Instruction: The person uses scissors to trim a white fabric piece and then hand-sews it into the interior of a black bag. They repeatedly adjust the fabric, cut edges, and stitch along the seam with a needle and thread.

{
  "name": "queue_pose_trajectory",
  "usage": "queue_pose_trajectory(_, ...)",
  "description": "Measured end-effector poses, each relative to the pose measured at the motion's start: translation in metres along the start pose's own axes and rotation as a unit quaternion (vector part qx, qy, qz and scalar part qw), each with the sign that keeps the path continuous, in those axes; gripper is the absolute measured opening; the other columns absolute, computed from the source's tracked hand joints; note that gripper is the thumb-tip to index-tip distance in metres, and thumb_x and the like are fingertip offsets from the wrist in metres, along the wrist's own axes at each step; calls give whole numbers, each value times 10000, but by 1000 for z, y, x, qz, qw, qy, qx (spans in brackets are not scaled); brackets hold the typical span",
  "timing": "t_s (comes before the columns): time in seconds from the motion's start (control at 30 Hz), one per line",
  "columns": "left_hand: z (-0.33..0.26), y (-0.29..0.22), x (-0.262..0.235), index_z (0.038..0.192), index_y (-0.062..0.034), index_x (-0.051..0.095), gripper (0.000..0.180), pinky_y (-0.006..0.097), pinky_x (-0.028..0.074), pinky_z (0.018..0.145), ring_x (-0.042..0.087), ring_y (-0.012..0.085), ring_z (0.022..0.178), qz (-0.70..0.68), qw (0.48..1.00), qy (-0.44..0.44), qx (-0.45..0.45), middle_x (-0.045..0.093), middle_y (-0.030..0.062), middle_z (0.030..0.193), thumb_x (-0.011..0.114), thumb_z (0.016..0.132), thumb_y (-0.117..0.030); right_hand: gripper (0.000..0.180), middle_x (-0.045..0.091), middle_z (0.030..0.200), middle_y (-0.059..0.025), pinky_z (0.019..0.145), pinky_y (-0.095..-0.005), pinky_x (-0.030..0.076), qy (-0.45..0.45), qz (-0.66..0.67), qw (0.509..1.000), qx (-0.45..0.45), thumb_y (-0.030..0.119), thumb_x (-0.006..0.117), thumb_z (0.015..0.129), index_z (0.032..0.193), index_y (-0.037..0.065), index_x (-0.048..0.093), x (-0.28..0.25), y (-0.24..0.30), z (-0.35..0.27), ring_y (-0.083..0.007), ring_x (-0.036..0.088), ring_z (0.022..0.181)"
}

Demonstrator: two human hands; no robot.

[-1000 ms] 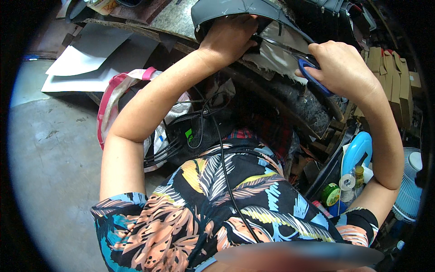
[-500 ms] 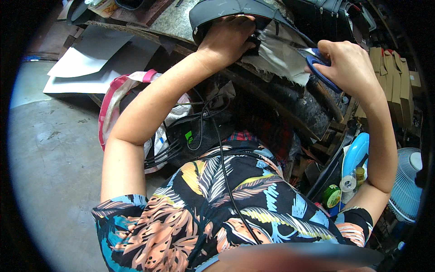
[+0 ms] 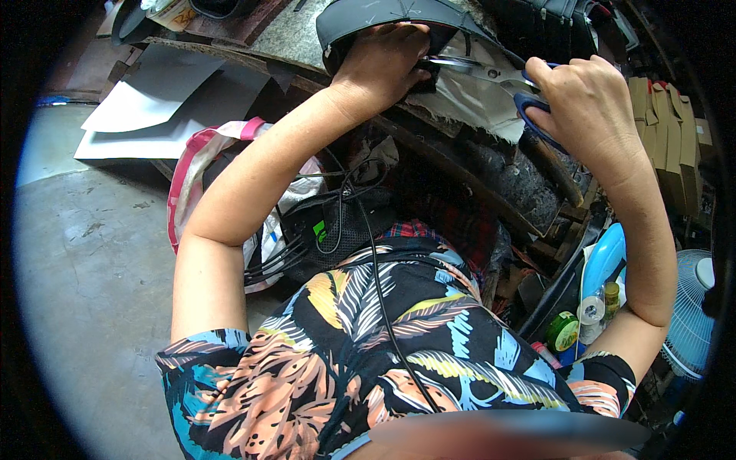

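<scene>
A black curved piece [image 3: 418, 14], like a stiff band with pale marks on it, lies at the top of the view on a worn work surface. My left hand [image 3: 381, 65] is tucked into its curve and grips it, with the fingertips partly hidden. Whitish cloth with a frayed lower edge [image 3: 479, 107] spreads out to the right of that hand. My right hand [image 3: 586, 103] holds blue-handled scissors [image 3: 502, 74] by their loops. The blades point left over the cloth, and their tips are close to my left thumb and fingers.
White sheets [image 3: 146, 100] stick out at the left of the bench edge. A pink-rimmed white bag [image 3: 184, 165] and a black mesh bag with cords [image 3: 318, 222] sit below my arms. Tan cartons [image 3: 667, 146] and a blue fan [image 3: 690, 314] stand at the right.
My right hand has moved slightly left and up with the scissors, bringing the blades over the cloth toward my left hand. The left hand has barely moved.
</scene>
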State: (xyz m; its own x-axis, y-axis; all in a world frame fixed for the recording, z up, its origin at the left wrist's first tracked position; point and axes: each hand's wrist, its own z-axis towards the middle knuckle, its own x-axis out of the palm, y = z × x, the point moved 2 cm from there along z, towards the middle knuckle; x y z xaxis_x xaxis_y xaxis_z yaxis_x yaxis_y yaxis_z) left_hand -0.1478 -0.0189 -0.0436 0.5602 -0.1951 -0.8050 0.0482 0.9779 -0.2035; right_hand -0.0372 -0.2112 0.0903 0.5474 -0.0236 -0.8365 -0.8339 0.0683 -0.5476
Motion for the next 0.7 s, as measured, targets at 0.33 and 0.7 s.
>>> queue_pose_trajectory(0.33,1,0,2,1072,-38,579,406,443,466,942,614,328,1080,-13,1000,-5,14,649,130,1081,784,764,-205,315,664,603,-60,679,-282,521,33,-31,999,-31,270,852,728,940,96,696,-5,-1,14,-156,672,593)
queue_pose_trajectory(0.7,1,1,3,1022,-36,582,368,443,473,930,624,331,1041,-17,1000,-9,13,653,134,1038,787,762,-196,281,640,570,-38,652,-277,505,1,-52,997,-61,266,851,732,834,92,654,0,8,15,-132,660,576)
